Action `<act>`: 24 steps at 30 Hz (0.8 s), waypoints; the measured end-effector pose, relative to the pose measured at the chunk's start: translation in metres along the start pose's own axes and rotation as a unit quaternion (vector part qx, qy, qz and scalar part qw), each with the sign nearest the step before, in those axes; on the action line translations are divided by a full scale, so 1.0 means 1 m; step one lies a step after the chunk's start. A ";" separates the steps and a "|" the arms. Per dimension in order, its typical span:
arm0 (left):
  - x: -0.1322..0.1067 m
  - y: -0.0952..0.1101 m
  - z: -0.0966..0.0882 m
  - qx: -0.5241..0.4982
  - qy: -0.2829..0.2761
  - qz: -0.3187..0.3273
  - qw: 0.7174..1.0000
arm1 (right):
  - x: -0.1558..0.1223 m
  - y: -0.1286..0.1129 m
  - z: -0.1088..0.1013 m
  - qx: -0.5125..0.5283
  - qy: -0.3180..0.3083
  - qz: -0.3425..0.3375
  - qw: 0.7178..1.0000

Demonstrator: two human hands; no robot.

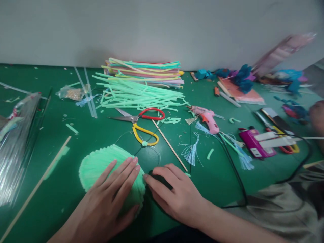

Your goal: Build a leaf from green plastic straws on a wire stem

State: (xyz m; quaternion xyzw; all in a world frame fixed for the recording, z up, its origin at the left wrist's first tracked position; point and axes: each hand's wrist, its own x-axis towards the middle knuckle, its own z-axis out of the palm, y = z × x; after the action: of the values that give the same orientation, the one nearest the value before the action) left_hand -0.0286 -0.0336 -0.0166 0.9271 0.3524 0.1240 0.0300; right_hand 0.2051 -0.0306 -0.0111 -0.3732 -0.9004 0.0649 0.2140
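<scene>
A rounded, fan-shaped piece of mint-green pipe cleaners (97, 165) lies on the green table in front of me. My left hand (113, 195) rests flat across it, fingers stretched out and pressing its top. At the piece's right edge, my right hand (174, 192) is curled, thumb and index fingertips pinched together. What it pinches is too small to make out. Just beyond the piece lie scissors (138, 118) with one red and one yellow handle, blades apart. A thin wooden stick (170, 145) slants beside them, ending near my right hand.
Mint pipe cleaners (141, 92) are heaped at the back, with a multicoloured bundle behind. A pink glue gun (206, 118) trails a black cord on the right, near blue tassels (192, 152) and a purple device (257, 143). Clear plastic wrap (20, 145) lies left. Another person sits right.
</scene>
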 end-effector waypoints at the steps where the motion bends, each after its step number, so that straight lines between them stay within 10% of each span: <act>1: -0.001 0.000 0.001 -0.004 0.005 -0.005 1.000 | 0.000 0.001 0.000 0.003 0.002 -0.003 1.000; 5: -0.003 0.002 0.001 -0.013 0.009 -0.015 1.000 | 0.002 -0.003 -0.004 0.067 0.005 0.015 0.998; 8: -0.002 -0.003 -0.004 -0.024 0.044 -0.062 0.997 | 0.002 -0.010 -0.009 0.215 0.021 0.181 0.960; 12: 0.015 -0.022 -0.014 -0.017 0.079 -0.212 0.974 | 0.002 -0.017 -0.014 0.468 -0.126 0.431 0.761; 16: 0.047 -0.047 -0.021 -0.069 -0.024 -0.224 0.972 | 0.000 -0.019 -0.016 0.647 -0.139 0.436 0.610; 19: 0.063 -0.062 -0.032 -0.159 -0.053 -0.321 0.932 | -0.001 -0.020 -0.017 0.676 -0.088 0.406 0.609; 24: 0.061 -0.069 -0.055 -0.444 -0.022 -0.405 0.799 | 0.008 -0.015 -0.022 0.624 0.007 0.367 0.690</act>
State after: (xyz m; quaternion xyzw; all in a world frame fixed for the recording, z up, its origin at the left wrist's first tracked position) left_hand -0.0430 0.0572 0.0400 0.5875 0.6010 0.2233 0.4938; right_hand 0.2000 -0.0368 0.0156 -0.4549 -0.4428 0.6823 0.3627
